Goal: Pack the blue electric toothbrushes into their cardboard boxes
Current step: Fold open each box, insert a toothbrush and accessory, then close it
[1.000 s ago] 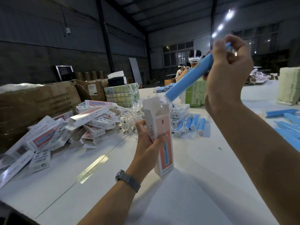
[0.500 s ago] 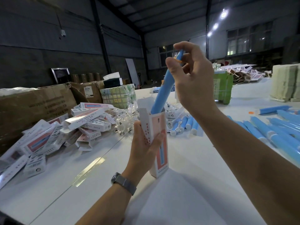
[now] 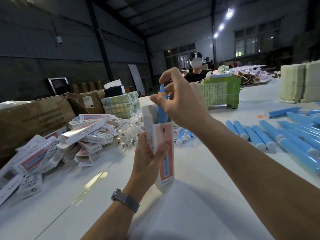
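Pinching the upper end of a slim blue plastic electric toothbrush (image 3: 161, 110), near its orange ring, the right hand (image 3: 180, 103) forms the upper grip, thumb and fingertips closed on the shaft. Lower part of toothbrush sits inside the open top of a tall white and salmon-pink cardboard box (image 3: 164, 151). Lower grip: left hand (image 3: 149, 161), fingers curled round the box, holding it upright above the white bench (image 3: 199, 196); grey wristwatch (image 3: 124, 200) on that wrist. Left of the grips: heap of matching cardboard boxes (image 3: 52, 146), crumpled clear plastic wrappers (image 3: 129, 130) just beside it. Right of the grips: row of loose blue toothbrush handles (image 3: 270, 135) lying on the bench.
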